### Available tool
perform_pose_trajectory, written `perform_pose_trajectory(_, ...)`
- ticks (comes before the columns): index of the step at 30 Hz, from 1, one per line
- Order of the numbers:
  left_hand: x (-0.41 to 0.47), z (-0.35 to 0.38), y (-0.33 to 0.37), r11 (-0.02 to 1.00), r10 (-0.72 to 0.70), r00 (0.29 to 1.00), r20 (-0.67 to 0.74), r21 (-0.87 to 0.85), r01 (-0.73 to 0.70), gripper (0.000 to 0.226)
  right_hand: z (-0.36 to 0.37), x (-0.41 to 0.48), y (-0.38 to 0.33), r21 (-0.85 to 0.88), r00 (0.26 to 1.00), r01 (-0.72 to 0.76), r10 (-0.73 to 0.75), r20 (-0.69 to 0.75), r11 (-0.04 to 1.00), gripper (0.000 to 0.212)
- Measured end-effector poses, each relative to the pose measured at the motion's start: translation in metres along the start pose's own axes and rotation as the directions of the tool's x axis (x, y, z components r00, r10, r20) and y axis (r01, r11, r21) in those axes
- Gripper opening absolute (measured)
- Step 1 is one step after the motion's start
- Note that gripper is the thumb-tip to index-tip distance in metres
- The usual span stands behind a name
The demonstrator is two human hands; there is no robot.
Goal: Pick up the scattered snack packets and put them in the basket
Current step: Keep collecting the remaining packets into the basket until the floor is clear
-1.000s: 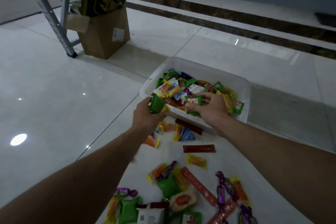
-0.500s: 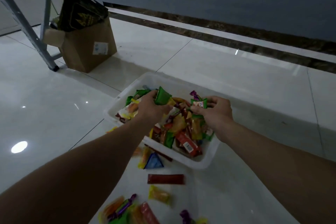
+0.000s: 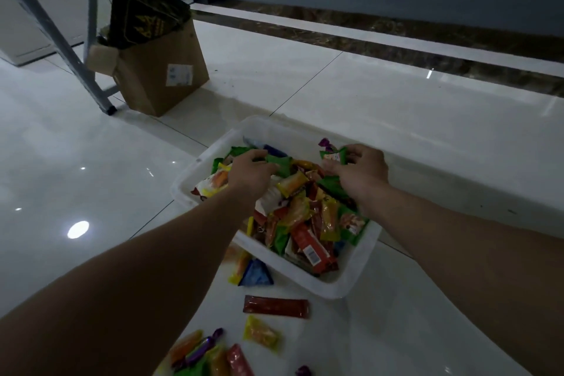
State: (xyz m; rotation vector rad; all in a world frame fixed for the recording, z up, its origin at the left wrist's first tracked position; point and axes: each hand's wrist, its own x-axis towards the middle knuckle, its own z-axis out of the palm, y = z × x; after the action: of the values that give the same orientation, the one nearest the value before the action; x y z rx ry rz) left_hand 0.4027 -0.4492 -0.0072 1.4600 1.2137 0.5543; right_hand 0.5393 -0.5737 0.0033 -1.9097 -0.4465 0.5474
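Fingers of left hand (image 3: 252,172) clamp green packet (image 3: 282,165), right hand (image 3: 361,172) pinches second packet (image 3: 333,157) (mid-frame); best let go low inside basket (image 3: 351,287).

This looks like a stockroom or a shop's back room. It has a glossy white tiled floor (image 3: 366,119) crossed by a dark stone strip (image 3: 396,49), and a rack's slotted grey metal upright (image 3: 58,40). There is also a labelled cardboard box (image 3: 164,82) (a dark bag (image 3: 143,15) stuffed inside) and wrapped snack packets (image 3: 305,223) heaped in a white plastic basket (image 3: 351,284).
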Motion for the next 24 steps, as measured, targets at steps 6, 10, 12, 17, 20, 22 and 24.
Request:
perform_pose_trajectory(6, -0.019, -0.026, -0.004, 0.999, 0.035, 0.999, -0.023, 0.014, -0.034, 0.041, 0.002, -0.022, 0.000, -0.233, 0.992, 0.116, -0.100, 0.077, 0.965, 0.059)
perform_pose_trajectory(10, -0.042, -0.053, -0.013, 0.995, 0.095, 0.994, -0.057, 0.032, -0.093, 0.041, 0.012, -0.056, -0.011, -0.296, 0.961, 0.271, -0.239, 0.139, 0.916, 0.052)
perform_pose_trajectory(12, -0.053, -0.069, -0.019, 0.995, 0.099, 0.990, -0.102, 0.023, -0.097, 0.041, 0.025, -0.070, -0.015, -0.289, 0.940, 0.329, -0.283, 0.190, 0.899, 0.051)
perform_pose_trajectory(17, -0.081, -0.118, -0.039, 0.997, 0.070, 0.965, -0.252, 0.046, -0.060, 0.047, 0.075, -0.110, -0.026, -0.190, 0.893, 0.403, -0.338, 0.298, 0.895, 0.051)
perform_pose_trajectory(20, -0.101, -0.150, -0.051, 0.999, 0.028, 0.940, -0.340, 0.043, -0.014, 0.049, 0.107, -0.136, -0.028, -0.138, 0.861, 0.405, -0.326, 0.390, 0.904, 0.049)
perform_pose_trajectory(22, -0.115, -0.171, -0.058, 0.999, 0.011, 0.930, -0.368, 0.049, 0.008, 0.049, 0.126, -0.151, -0.030, -0.118, 0.845, 0.380, -0.292, 0.447, 0.918, 0.052)
perform_pose_trajectory(24, -0.128, -0.191, -0.065, 0.995, -0.001, 0.923, -0.384, 0.096, 0.041, 0.049, 0.142, -0.165, -0.032, -0.102, 0.833, 0.355, -0.265, 0.486, 0.929, 0.052)
